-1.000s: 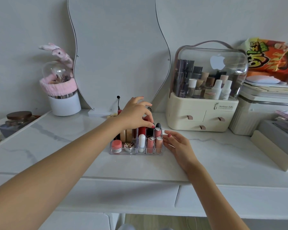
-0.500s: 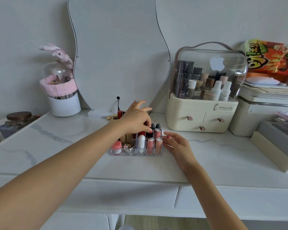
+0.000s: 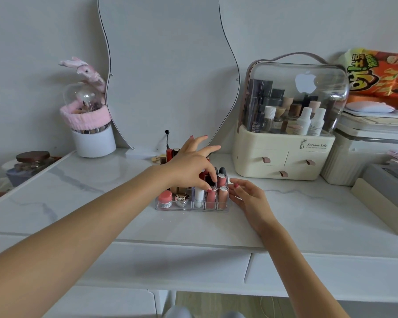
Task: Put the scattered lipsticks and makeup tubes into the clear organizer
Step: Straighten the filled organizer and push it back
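Marble vanity (image 3: 308, 212); left hand (image 3: 191, 166) pinching lipstick (image 3: 209, 180) in organizer (image 3: 182, 206); right hand (image 3: 248, 198) open, steadying.

White marble desk (image 3: 308, 214) w/ clear organizer (image 3: 192, 206), cream cosmetics case (image 3: 282, 161).

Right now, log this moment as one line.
left hand: fingertips on a tube in organizer | right hand: steadying organizer's right side | loose tubes remain behind
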